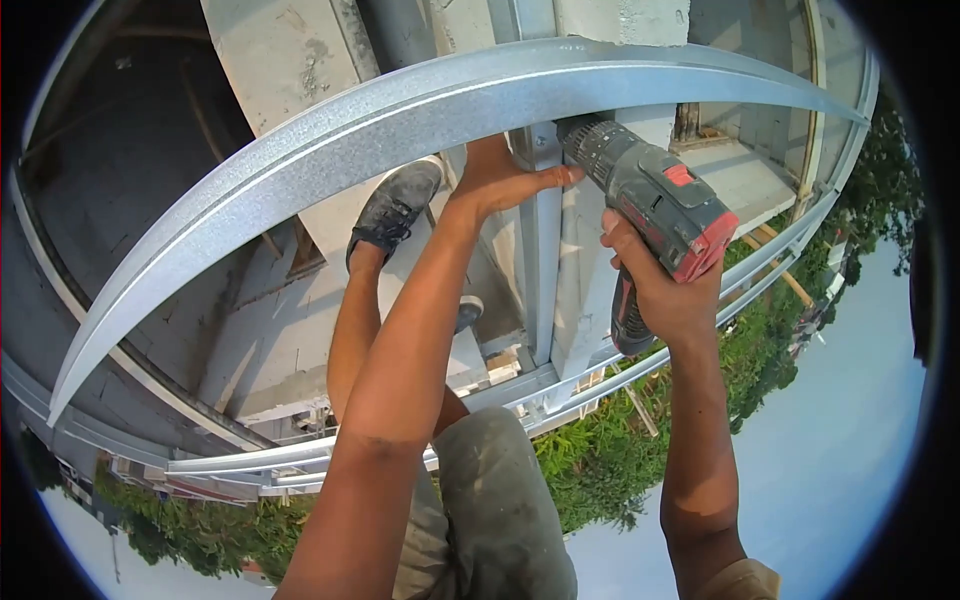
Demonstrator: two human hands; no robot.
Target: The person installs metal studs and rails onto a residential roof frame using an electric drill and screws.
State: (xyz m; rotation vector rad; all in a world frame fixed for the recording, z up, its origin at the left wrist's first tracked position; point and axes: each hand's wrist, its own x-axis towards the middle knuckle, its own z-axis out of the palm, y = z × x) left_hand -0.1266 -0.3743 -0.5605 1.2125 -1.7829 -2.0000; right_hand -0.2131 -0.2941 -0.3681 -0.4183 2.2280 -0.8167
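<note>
My right hand (655, 290) grips the handle of a grey and red cordless drill (655, 195). Its chuck points left and up against the galvanised steel channel (400, 110) that arcs across the view. My left hand (505, 180) reaches up beside the drill's nose, fingers stretched toward the chuck and pressed near a vertical steel stud (540, 250). Whatever sits at the drill tip is hidden behind the channel.
My foot in a dark shoe (395, 205) rests on a concrete ledge (290, 330). More steel frame rails (300, 455) run lower down. Trees (590, 460) and sky lie beyond, well below. A dark opening (130, 150) fills the upper left.
</note>
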